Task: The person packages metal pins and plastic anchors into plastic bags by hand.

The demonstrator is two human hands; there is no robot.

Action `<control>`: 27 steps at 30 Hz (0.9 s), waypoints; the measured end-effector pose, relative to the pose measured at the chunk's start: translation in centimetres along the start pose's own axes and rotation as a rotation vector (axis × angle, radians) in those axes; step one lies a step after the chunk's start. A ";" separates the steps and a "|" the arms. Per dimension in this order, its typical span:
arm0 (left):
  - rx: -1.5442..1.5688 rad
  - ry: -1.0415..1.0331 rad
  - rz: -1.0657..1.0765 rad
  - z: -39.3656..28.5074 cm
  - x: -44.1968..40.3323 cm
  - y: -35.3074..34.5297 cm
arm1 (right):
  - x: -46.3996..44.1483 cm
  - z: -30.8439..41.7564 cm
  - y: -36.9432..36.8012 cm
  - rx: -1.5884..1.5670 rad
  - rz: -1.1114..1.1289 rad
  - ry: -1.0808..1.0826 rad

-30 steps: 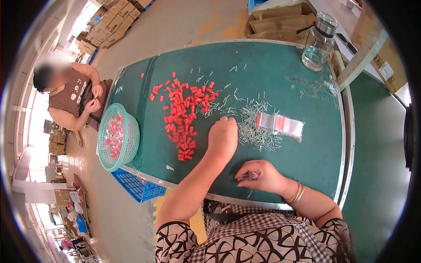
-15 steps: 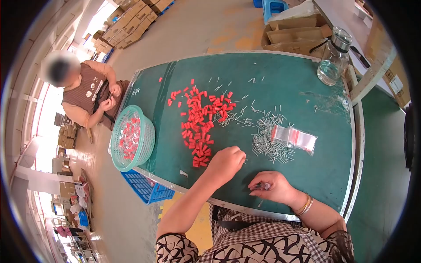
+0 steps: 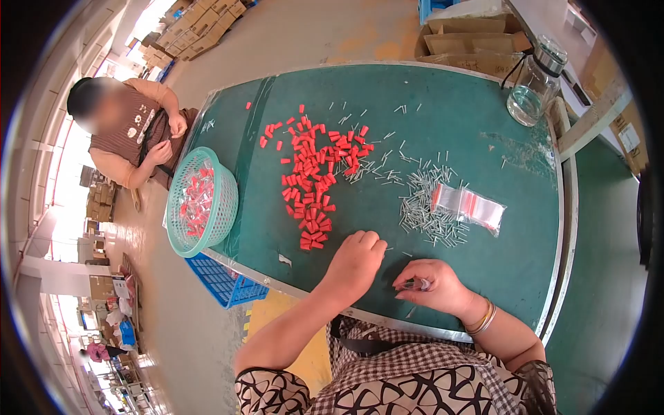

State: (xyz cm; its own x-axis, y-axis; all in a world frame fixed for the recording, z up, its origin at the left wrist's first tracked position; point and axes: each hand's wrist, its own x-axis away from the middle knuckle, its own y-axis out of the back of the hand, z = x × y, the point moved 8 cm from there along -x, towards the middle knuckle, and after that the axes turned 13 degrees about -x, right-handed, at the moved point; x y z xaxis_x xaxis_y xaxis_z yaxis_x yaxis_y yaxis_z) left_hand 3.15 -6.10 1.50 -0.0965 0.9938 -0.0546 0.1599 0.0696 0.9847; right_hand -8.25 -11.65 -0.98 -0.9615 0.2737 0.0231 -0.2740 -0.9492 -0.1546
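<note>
My left hand [image 3: 355,264] is closed just above the table, fingers curled down. Whatever it may hold is hidden beneath them. To its right, my right hand [image 3: 436,285] pinches a small clear plastic bag [image 3: 417,284] between thumb and fingers. Beyond my left hand lies a loose heap of red plastic plugs [image 3: 311,181]. Many thin metal screws or pins [image 3: 430,211] are scattered beyond my right hand. A stack of clear zip bags with red strips [image 3: 472,206] lies at the edge of that metal pile.
A green basket [image 3: 230,200] of filled bags stands at the table's left edge, above a blue crate [image 3: 225,280]. A glass bottle [image 3: 529,97] stands at the far right corner of the green table [image 3: 512,277]. Another person [image 3: 142,131] sits at the left.
The view has shifted slightly, so the table and basket appear a little higher. Both hands keep nearly the same pose, the right one still holding the small bag.
</note>
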 end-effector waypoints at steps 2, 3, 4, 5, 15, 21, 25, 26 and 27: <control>-0.060 0.007 0.018 -0.4 -0.2 -0.6 | 0.0 0.0 0.1 0.019 0.003 -0.006; -0.085 0.004 0.034 -0.6 -0.3 -0.7 | 0.0 0.1 0.1 0.018 0.000 0.006; -0.110 0.003 0.051 -0.7 -0.4 -0.7 | 0.0 0.1 0.1 0.017 -0.001 0.019; -0.080 0.006 0.040 -0.6 -0.5 -0.7 | 0.0 0.0 0.0 0.013 0.000 0.031; 0.160 0.098 -0.257 3.5 -8.1 -0.2 | 0.1 0.0 0.1 0.013 -0.001 0.033; -0.113 0.009 -0.108 2.0 -9.9 -1.6 | 0.1 -0.2 0.2 -0.021 0.000 0.000; 0.073 0.195 -0.211 5.2 -8.9 -0.4 | 0.1 -0.1 0.3 -0.044 0.011 0.036; 0.104 0.260 -0.264 6.4 -8.6 0.0 | 0.1 -0.1 0.3 -0.045 0.011 0.045; 0.091 0.262 -0.293 6.8 -8.5 0.1 | 0.2 -0.2 0.2 -0.053 0.009 0.032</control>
State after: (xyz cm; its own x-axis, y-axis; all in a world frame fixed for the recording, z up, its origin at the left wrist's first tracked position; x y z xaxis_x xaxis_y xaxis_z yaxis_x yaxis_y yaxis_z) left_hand 10.65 -13.92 0.94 -0.3963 0.8758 -0.2756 0.1736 0.3663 0.9142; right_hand -8.47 -11.76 -1.22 -0.9627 0.2705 -0.0096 -0.2627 -0.9424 -0.2068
